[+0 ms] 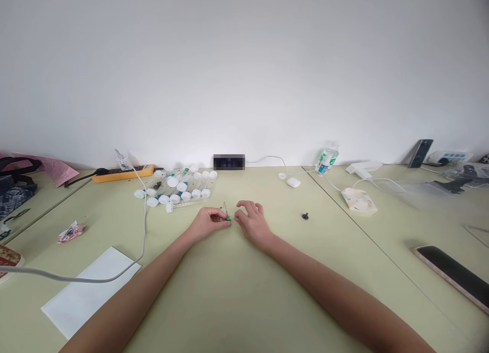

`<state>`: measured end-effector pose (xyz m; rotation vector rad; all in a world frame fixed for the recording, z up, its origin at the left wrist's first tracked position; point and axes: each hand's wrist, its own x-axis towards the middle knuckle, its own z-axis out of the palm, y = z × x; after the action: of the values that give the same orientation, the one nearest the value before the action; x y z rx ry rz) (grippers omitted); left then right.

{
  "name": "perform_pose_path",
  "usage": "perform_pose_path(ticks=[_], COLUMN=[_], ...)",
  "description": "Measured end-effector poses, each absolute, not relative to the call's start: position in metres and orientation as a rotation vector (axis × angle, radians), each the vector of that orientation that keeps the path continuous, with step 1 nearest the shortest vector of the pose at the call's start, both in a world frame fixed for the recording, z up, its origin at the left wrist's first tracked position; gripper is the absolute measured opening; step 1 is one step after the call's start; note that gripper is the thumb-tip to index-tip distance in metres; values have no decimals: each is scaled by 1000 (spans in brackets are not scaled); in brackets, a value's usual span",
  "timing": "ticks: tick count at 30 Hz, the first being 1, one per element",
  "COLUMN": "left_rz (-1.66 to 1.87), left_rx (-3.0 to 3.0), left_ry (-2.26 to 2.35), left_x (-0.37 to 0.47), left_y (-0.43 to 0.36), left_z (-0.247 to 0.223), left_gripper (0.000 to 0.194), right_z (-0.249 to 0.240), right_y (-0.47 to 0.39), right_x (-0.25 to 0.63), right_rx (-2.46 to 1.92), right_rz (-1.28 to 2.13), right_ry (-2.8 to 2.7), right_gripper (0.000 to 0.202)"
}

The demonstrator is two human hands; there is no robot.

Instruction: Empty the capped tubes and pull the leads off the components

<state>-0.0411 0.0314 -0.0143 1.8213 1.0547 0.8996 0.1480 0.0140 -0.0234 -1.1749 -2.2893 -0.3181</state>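
Note:
Near the middle of the table, my left hand pinches a small green piece between thumb and finger. A thin dark wire rises from that piece and bends at its top. My right hand is just to the right, its thumb and index finger closed at a thin pin that sticks out of the green piece; the other fingers are curled above. Behind my left hand lies a tiny dark bead.
Clear tubes with white caps lie behind on the left, near an orange power strip. A white cable crosses a white sheet. On the right are a small black part, a bottle and a phone.

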Motion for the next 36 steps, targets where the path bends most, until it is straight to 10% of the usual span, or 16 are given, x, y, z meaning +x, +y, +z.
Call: perform_pose_path(ticks=[36], left_rz=[906], left_rx=[1808], left_ry=[1039], left_x=[-41], left_y=[30], left_z=[-16], left_gripper=[22], right_z=[-24], right_y=[14], right_x=[147], right_rx=[-1184], right_rz=[-129], right_ry=[-2238], right_gripper=[20])
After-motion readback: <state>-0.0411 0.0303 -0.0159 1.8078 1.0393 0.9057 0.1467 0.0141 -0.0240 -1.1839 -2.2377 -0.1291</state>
